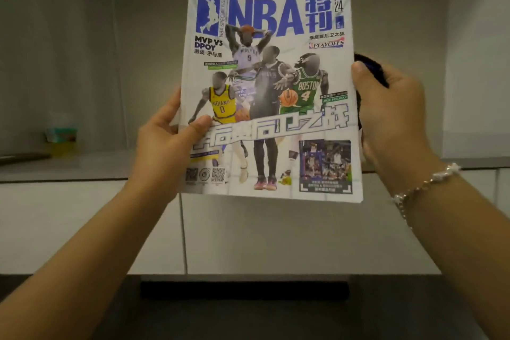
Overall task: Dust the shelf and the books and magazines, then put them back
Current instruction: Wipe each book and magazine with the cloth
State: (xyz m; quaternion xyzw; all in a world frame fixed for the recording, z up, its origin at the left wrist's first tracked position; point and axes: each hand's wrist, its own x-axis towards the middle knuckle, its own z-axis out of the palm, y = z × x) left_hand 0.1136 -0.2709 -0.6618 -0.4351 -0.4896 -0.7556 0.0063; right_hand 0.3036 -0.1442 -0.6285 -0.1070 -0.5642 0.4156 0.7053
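A basketball magazine (270, 91) with a white and blue cover is held upright in front of the grey shelf recess (143, 163). My left hand (168, 141) grips its lower left edge, thumb on the cover. My right hand (392, 116) holds the right edge, thumb against it, with a dark cloth (371, 69) bunched between the fingers behind the magazine. Most of the cloth is hidden.
A small green and yellow packet (60, 135) stands at the back left of the shelf surface. White cabinet fronts (248, 234) run below the shelf. A dark surface (248, 309) lies at the bottom. A beaded bracelet (425, 185) circles my right wrist.
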